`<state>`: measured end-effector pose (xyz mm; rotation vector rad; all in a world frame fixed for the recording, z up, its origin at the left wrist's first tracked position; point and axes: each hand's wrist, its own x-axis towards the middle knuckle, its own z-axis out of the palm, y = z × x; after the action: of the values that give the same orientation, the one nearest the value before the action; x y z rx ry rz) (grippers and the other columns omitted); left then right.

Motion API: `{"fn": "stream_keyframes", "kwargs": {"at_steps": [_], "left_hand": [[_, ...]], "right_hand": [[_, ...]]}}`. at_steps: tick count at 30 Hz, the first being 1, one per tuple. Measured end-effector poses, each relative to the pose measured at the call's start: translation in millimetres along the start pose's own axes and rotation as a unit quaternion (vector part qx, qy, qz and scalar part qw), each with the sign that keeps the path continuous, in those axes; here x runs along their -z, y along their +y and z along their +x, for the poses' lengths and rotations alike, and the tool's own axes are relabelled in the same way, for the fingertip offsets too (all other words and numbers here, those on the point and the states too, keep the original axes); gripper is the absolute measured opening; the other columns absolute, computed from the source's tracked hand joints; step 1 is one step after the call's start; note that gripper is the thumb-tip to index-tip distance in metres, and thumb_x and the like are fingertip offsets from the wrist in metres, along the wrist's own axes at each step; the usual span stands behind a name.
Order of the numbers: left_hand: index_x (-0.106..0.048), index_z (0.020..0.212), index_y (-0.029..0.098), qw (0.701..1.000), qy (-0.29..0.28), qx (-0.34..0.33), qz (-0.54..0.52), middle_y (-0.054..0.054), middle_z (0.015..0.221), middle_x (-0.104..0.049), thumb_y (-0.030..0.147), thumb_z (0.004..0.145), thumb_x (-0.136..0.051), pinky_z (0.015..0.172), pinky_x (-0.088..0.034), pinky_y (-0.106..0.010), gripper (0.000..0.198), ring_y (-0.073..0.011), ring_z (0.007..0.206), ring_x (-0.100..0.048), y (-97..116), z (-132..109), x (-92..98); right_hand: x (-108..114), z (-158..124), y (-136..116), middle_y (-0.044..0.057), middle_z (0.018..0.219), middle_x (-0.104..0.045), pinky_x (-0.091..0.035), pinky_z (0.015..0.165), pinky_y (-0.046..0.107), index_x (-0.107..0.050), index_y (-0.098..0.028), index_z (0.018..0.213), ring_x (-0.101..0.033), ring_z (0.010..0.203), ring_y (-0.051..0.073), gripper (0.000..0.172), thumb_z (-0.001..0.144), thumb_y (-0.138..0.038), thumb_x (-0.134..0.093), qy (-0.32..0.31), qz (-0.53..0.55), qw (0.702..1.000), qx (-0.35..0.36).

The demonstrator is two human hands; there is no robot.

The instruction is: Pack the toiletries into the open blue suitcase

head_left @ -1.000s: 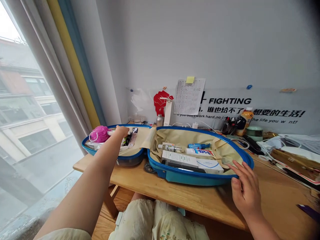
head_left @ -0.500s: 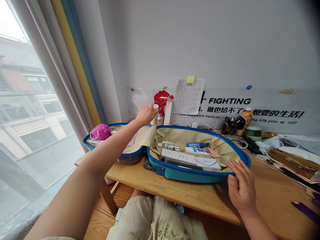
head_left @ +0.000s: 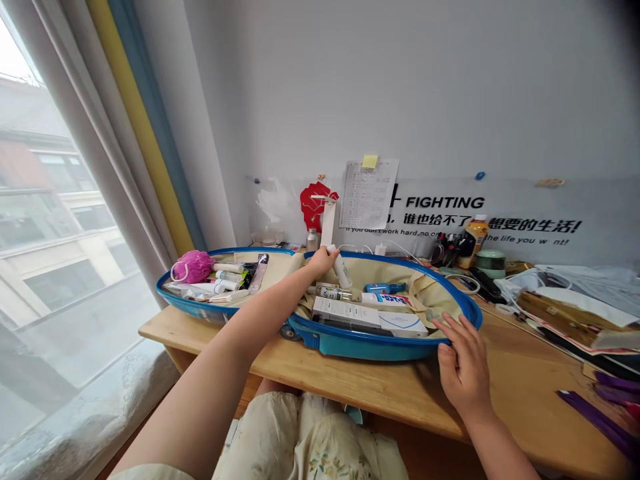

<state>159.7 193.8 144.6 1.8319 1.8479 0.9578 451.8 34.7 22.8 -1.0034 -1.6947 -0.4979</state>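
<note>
The left hand (head_left: 320, 263) had dropped from above the far rim and now reached into the right shell of the open blue suitcase (head_left: 350, 349), still carrying a white plastic bottle (head_left: 342, 272). Its fingers (head_left: 326, 256) were closed around the bottle's upper end, while the rest of the bottle slanted down and to the right out of the grip, above the beige lining (head_left: 360, 272). Just below it lay a small clear bottle (head_left: 333, 293), beside a blue tube (head_left: 384, 288). Two white cartons (head_left: 345, 313) filled the front of that shell. The right hand (head_left: 463, 363) stayed open with its fingers spread, its fingertips (head_left: 443, 340) touching the suitcase's blue rim at the front right. In the left shell, a pink bath puff (head_left: 193, 267) lay beside a row of small tubes (head_left: 223, 277). The suitcase sat on a wooden desk (head_left: 350, 380), below a sheet of paper (head_left: 369, 193) on the wall
</note>
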Motion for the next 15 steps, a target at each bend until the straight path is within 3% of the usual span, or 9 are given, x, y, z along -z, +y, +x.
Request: {"fn": "stream_keyframes", "kwargs": {"at_steps": [4,9,15], "left_hand": [[-0.057,0.117,0.014,0.999,-0.001,0.034,-0.005,-0.013,0.12,-0.067,0.042,0.098,-0.049,0.087,-0.048,-0.03,0.035,-0.0231,0.109,-0.064,-11,5,-4.2],[-0.055,0.127,0.015,0.997,-0.031,0.067,0.011,-0.01,0.117,-0.066,0.043,0.098,-0.052,0.084,-0.056,-0.04,0.041,-0.0187,0.095,-0.066,-24,9,-4.0],[-0.069,0.106,0.017,0.992,-0.104,0.012,0.076,-0.013,0.103,-0.073,0.034,0.087,-0.067,0.084,-0.055,-0.037,0.026,-0.0263,0.096,-0.069,-36,12,-1.9]], "right_hand": [[0,-1,0,0.01,0.13,-0.062,-0.039,0.111,0.053,-0.061,-0.023,0.123,-0.046,0.136,0.029,0.034,0.098,-0.03,-0.039,0.0,0.002,1.0,0.0],[0,0,-1,0.01,0.131,-0.062,-0.037,0.112,0.051,-0.06,-0.022,0.125,-0.045,0.137,0.028,0.035,0.097,-0.028,-0.041,0.009,0.008,1.0,0.009],[0,1,-1,0.012,0.13,-0.062,-0.039,0.111,0.053,-0.06,-0.022,0.125,-0.047,0.135,0.029,0.035,0.097,-0.029,-0.039,0.008,-0.001,1.0,0.01]]}}
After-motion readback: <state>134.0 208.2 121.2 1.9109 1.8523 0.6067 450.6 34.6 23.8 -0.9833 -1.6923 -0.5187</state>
